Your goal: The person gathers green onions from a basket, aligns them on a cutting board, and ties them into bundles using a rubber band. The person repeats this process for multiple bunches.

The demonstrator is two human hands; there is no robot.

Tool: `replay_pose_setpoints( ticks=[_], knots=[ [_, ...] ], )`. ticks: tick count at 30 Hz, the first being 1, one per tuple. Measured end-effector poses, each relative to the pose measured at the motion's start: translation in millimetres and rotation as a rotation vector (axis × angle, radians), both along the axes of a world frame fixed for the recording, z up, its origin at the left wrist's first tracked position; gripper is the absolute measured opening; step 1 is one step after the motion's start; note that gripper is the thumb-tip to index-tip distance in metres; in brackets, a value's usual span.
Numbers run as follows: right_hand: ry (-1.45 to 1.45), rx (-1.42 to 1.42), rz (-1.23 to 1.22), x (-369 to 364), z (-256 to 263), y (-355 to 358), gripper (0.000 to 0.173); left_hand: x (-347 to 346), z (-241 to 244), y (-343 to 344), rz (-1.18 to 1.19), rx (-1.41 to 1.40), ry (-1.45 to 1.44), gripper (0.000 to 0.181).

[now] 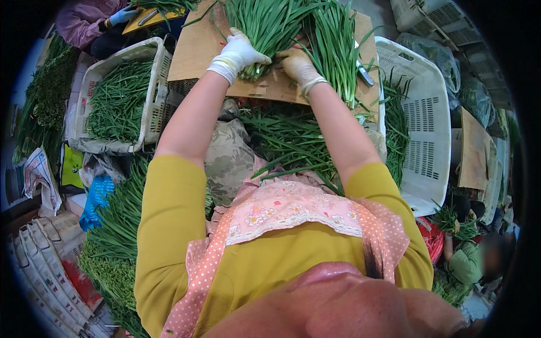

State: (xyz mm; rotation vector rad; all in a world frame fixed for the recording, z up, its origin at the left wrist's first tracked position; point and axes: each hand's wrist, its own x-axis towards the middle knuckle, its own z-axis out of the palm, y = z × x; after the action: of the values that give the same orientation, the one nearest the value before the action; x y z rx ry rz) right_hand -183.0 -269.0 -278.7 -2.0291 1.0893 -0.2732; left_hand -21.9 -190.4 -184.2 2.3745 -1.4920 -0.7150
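Note:
My left hand [243,51], in a white glove, grips a thick bundle of garlic chives [268,25] close to its pale cut ends. Beside those ends is my right hand [296,64], in a stained glove, its fingers curled toward the bundle. Whether it pinches anything is hidden. Both hands are over a wooden board [192,53]. A second bunch of chives [336,50] lies on the board just right of my right hand. A knife-like tool with a shiny handle [364,74] rests at that bunch's right side, partly covered by leaves.
Loose chives [291,139] lie below the board by my lap. White plastic crates stand left [146,114] and right [427,126], both holding green leaves. At upper left, a co-worker's blue-gloved hand [122,16] touches another board. More chives [122,211] are piled by my left elbow.

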Motion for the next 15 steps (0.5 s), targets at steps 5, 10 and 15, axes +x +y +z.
replay_pose_setpoints(
  ticks=[5,10,15],
  knots=[
    [-0.244,0.254,-0.499,-37.0,30.8,47.8,0.029,-7.3,-9.1,12.3,0.115,0.003,-0.203,0.144],
    [-0.187,0.590,-0.233,-22.1,3.0,14.3,0.034,-12.0,-11.2,11.5,0.100,-0.049,-0.163,0.148],
    [-0.547,0.868,-0.525,9.5,-23.5,-43.3,0.034,-44.8,35.8,21.6,0.159,0.096,-0.103,0.148]
  ],
)
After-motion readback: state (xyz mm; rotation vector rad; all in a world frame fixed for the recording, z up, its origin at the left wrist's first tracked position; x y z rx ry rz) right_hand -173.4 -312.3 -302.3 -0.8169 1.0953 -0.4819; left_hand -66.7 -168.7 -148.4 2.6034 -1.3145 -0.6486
